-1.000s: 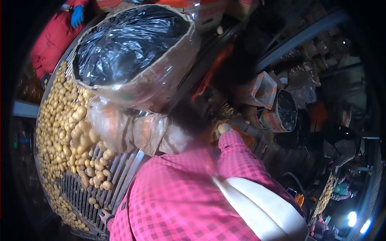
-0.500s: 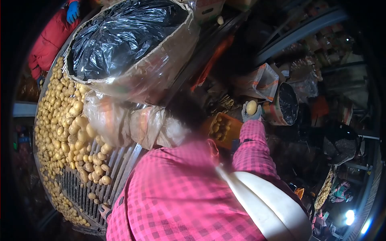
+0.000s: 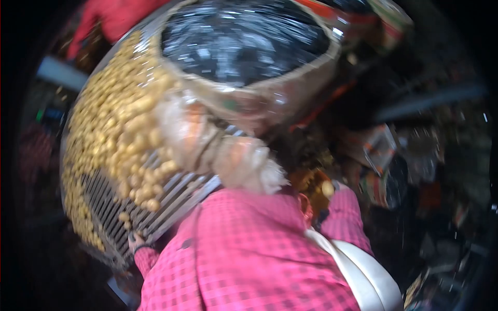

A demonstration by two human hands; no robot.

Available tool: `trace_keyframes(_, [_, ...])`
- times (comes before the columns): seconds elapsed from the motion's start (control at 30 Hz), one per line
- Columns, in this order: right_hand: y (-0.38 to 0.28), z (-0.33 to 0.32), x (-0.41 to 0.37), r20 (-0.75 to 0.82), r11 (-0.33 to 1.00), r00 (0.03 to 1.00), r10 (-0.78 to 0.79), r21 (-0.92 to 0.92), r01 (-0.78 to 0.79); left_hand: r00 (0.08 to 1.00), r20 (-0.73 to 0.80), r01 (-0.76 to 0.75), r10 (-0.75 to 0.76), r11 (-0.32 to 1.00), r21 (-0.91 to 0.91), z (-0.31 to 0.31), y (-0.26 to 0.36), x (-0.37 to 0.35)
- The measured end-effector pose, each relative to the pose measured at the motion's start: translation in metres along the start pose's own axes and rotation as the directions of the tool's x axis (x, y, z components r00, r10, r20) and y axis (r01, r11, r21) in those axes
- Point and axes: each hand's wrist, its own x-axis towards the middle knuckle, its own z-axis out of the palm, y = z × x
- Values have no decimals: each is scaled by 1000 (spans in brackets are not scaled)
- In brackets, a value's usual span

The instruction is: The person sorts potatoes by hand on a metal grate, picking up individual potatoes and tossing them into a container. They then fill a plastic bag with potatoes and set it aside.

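Note:
My right hand [image 3: 340, 187], in a pale glove, holds a potato [image 3: 328, 189] low on the right. It is close beside an orange crate [image 3: 307, 182] with potatoes in it. My left hand [image 3: 136, 240] is at the near edge of a slatted metal grate [image 3: 106, 205], just below two loose potatoes [image 3: 125, 220]. Blur smears its fingers, so their grip cannot be made out. Heaped potatoes [image 3: 111, 119] cover much of the grate's left side.
A large sack lined with black plastic [image 3: 249, 46] stands at the top. Crumpled translucent sacking [image 3: 207, 142] lies between it and my pink checked jacket. A person in red [image 3: 116, 18] is at the upper left. Another black-lined sack [image 3: 381, 184] stands to the right.
The whole view has swung, shifting the scene rightward. My right hand with the potato has come nearer my body and the orange crate. More of my left hand and sleeve shows.

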Motion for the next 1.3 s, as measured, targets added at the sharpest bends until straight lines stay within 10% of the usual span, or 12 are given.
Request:
trace_keyframes(0.17, [-106,93,-33,-29,970,972,-232,65,234,982,34,184,-187,980,79,-24,64,-39])
trace_keyframes(0.27, [-123,205,-104,277,864,827,-488,22,503,979,43,201,-200,979,-23,-35,90,-52])
trace_keyframes(0.37, [-87,297,-190,907,694,203,-370,125,709,971,3,240,-240,970,-31,-42,107,-59])
trace_keyframes(0.43, [-29,364,-270,967,609,-150,208,-8,793,972,-2,233,-234,971,-56,-48,115,-64])
trace_keyframes(0.5, [45,391,-326,872,253,282,400,-401,880,974,-9,225,-227,970,-90,-44,106,-62])
trace_keyframes(0.6, [149,407,-276,853,-364,6,522,216,906,974,16,227,-227,967,-113,-45,107,-62])
trace_keyframes(0.73, [207,402,-274,844,-766,354,402,98,636,985,-86,143,-150,986,-82,-26,85,-60])
trace_keyframes(0.93, [219,439,-228,959,-679,246,142,-87,729,993,107,48,-49,999,13,-41,91,-57])
trace_keyframes(1.03, [251,495,-220,993,-649,14,115,64,758,992,122,30,-21,997,-71,-43,86,-61])
trace_keyframes(1.13, [291,575,-239,961,-740,210,180,-8,673,998,65,7,11,963,-270,-45,75,-61])
trace_keyframes(1.2, [307,608,-249,905,-692,266,331,41,720,976,-189,-125,106,988,-89,-46,54,-58])
trace_keyframes(1.3, [354,617,-267,877,-679,196,438,179,712,983,-182,35,-33,999,5,-65,50,-42])
